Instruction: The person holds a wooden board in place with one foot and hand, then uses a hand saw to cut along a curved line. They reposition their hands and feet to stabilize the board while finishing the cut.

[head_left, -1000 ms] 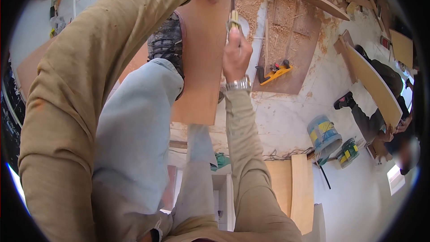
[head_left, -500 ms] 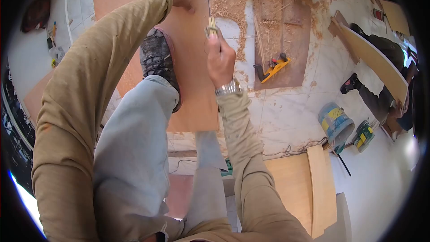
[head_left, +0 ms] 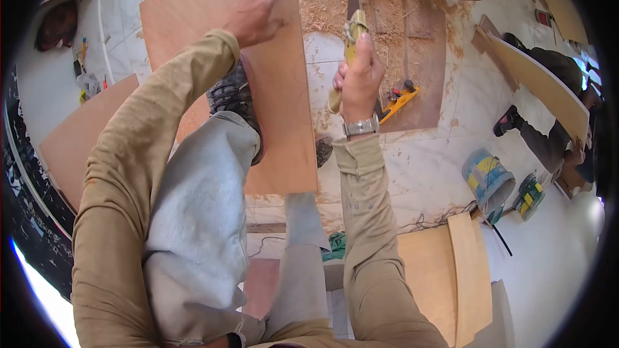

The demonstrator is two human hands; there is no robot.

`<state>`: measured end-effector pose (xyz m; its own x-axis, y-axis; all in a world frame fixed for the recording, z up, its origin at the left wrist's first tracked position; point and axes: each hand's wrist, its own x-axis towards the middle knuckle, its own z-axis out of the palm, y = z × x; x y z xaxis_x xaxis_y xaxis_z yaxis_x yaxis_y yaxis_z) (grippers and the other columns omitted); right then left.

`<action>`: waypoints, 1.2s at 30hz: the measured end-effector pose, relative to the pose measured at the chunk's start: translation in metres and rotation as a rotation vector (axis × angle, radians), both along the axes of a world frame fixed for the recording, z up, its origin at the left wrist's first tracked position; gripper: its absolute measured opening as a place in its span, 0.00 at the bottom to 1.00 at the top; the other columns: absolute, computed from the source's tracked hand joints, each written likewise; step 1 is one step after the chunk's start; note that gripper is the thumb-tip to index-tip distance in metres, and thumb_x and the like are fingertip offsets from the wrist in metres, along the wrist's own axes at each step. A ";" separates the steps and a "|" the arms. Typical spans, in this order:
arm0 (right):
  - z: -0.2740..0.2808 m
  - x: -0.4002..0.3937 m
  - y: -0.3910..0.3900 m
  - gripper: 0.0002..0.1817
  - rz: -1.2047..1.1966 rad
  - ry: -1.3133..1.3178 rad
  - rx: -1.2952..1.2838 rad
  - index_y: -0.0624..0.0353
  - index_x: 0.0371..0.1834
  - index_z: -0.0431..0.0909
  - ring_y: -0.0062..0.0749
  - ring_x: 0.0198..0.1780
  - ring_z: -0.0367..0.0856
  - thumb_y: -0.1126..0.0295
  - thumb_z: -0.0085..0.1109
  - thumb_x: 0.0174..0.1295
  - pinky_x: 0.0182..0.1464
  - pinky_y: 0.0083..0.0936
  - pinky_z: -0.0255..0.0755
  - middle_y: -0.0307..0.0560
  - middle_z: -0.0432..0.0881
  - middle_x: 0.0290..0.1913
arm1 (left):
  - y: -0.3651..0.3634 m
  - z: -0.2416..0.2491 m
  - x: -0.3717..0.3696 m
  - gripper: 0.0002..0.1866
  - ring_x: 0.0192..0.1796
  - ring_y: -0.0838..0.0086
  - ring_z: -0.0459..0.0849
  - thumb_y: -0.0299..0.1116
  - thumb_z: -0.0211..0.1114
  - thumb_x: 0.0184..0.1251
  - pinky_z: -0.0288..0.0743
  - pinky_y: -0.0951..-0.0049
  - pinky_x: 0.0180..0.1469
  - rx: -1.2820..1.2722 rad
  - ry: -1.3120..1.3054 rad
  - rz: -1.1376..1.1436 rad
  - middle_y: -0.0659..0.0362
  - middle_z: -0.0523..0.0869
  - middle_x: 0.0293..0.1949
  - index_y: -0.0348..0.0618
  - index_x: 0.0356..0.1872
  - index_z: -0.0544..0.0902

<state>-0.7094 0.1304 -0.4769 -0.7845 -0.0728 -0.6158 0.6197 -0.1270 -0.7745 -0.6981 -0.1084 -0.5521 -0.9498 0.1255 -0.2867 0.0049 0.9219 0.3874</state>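
Note:
My right hand (head_left: 361, 80) is wrapped round the pale handle of a handsaw (head_left: 353, 0), whose dark blade points away from me, to the right of the board's edge. The wooden board (head_left: 277, 109) lies under my left shoe (head_left: 233, 100), which presses on it. Over the far part of the board is my left hand (head_left: 258, 9), fingers spread and holding nothing. Beyond my right hand, a yellow hand plane (head_left: 400, 103) rests on a brown panel (head_left: 425, 77), partly hidden by that hand.
Wood shavings (head_left: 322, 6) cover the tiled floor ahead. A paint-stained bucket (head_left: 488, 177) and a green-yellow container (head_left: 530, 194) stand at the right, near a person (head_left: 548, 135) with a curved board (head_left: 541, 84). More plywood (head_left: 425, 270) lies at lower right.
My right hand has moved right with the saw, bringing its blade away from the board's edge. My left hand has shifted slightly nearer, its fingers now raised and spread.

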 end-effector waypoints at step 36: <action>-0.028 0.093 0.021 0.31 0.450 0.144 0.238 0.69 0.73 0.73 0.14 0.30 0.66 0.52 0.50 0.81 0.32 0.19 0.65 0.31 0.71 0.28 | -0.028 -0.003 -0.063 0.78 0.82 0.26 0.30 0.64 0.84 0.41 0.34 0.36 0.83 -0.207 -0.199 0.136 0.21 0.34 0.80 0.33 0.83 0.41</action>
